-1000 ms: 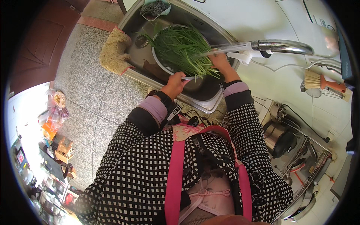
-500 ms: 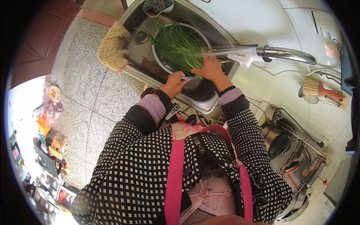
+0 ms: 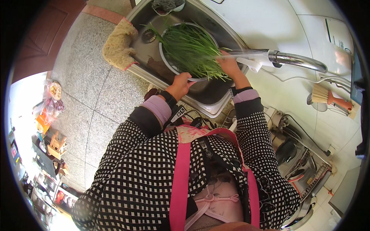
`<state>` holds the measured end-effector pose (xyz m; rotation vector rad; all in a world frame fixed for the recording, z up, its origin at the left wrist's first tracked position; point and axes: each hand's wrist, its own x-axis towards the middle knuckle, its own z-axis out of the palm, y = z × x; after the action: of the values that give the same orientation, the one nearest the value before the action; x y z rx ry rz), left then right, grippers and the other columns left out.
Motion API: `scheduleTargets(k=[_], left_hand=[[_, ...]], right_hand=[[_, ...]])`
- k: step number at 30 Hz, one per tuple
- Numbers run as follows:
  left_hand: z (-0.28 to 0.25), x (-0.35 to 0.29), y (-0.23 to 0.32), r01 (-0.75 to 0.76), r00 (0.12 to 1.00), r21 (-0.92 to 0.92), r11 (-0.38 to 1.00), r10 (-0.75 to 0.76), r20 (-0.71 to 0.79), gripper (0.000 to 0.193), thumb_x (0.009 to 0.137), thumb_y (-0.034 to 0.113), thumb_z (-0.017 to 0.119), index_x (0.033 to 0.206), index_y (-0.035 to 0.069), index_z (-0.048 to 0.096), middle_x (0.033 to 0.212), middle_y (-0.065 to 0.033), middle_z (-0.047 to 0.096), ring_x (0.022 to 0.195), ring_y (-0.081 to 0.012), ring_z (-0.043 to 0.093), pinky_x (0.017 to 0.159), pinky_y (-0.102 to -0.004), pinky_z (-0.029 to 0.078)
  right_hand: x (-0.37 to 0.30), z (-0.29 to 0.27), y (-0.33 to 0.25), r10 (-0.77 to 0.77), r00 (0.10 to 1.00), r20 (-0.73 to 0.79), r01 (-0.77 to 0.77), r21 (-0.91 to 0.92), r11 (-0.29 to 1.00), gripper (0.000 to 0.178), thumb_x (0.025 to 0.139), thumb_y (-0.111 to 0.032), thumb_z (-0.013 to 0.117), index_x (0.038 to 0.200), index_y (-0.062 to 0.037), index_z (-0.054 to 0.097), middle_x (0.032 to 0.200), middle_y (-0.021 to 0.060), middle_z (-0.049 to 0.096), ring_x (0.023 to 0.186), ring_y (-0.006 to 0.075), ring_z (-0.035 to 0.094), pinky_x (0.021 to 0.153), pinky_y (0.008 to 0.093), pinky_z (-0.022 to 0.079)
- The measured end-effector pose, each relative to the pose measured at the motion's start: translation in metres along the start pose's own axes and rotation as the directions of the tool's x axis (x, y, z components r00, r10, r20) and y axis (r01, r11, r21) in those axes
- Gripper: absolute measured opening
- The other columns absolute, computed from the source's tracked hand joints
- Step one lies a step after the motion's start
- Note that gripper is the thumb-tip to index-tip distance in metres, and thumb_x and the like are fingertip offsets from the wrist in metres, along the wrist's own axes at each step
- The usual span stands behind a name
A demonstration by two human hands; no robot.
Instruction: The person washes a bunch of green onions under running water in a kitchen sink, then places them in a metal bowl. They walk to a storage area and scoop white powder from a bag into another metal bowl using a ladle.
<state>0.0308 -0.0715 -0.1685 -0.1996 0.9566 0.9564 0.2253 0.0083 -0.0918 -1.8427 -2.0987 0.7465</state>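
A round metal basin [image 3: 162, 55] stands in the steel sink, heaped with long green garlic chives [image 3: 192, 48]. My left hand [image 3: 180, 86] grips the basin's near rim, thumb on top. At the right end of the heap, my right hand [image 3: 230, 66] is closed around the chives' ends; water and leaves partly cover its fingertips. From the chrome faucet [image 3: 296, 60] a stream of water runs leftward over that hand and onto the leaves.
A yellowish cloth [image 3: 118, 44] with a red edge drapes over the left rim of the sink [image 3: 154, 79]. Behind the basin lies a dark mesh scrubber in a holder [image 3: 168, 5]. A brush [image 3: 325, 94] hangs on the right wall, above a rack of pans [image 3: 287, 150].
My right hand has slid right across the chives to their ends, its spread fingers now drawn in. The leaf ends reach farther right. My left hand keeps its hold on the rim.
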Motion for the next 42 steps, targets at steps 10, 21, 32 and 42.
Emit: scheduleTargets(k=[10,21,32,42], left_hand=[[-0.007,-0.005,0.001,0.019,1.000,0.010,1.000,-0.019,-0.020,0.020,0.074,-0.006,0.044,0.094,-0.007,0.041,0.103,-0.0165,0.044,0.095,-0.0313,0.050,0.084,-0.0433,0.049],[-0.002,-0.001,0.000,0.025,0.999,0.005,1.000,-0.025,-0.029,0.011,0.075,-0.007,0.043,0.086,-0.005,0.042,0.097,-0.0144,0.043,0.091,-0.0305,0.050,0.084,-0.0427,0.049],[0.003,0.002,-0.003,0.044,0.998,-0.049,0.998,-0.042,0.050,0.011,0.072,-0.007,0.045,0.083,-0.005,0.042,0.096,-0.0152,0.042,0.088,-0.0301,0.049,0.083,-0.0459,0.048],[0.002,0.001,-0.006,0.022,0.999,-0.017,1.000,-0.023,-0.037,0.016,0.073,-0.006,0.046,0.087,-0.005,0.042,0.099,-0.0155,0.042,0.093,-0.0308,0.048,0.086,-0.0442,0.048]], right_hand=[[-0.029,-0.007,-0.008,-0.061,0.995,0.078,0.042,0.230,0.972,0.044,0.078,0.000,0.052,0.121,-0.0068,0.048,0.121,0.0125,0.051,0.110,0.0235,0.049,0.093,0.0311,0.036],[-0.045,0.017,-0.047,-0.232,0.973,0.006,0.202,-0.519,0.831,0.058,0.070,-0.028,0.068,0.121,-0.0116,0.045,0.132,0.0186,0.035,0.125,0.0343,0.029,0.097,0.0552,0.024],[-0.016,0.067,-0.068,0.111,0.990,0.086,-0.014,-0.721,0.693,0.079,0.067,-0.038,0.068,0.132,-0.0098,0.033,0.135,0.0262,0.024,0.126,0.0430,0.021,0.091,0.0669,0.020],[0.024,0.026,0.006,0.027,0.999,-0.042,-0.044,-0.488,0.872,0.040,0.079,-0.016,0.051,0.119,-0.0151,0.044,0.105,0.0211,0.053,0.092,0.0342,0.055,0.075,0.0435,0.045]])
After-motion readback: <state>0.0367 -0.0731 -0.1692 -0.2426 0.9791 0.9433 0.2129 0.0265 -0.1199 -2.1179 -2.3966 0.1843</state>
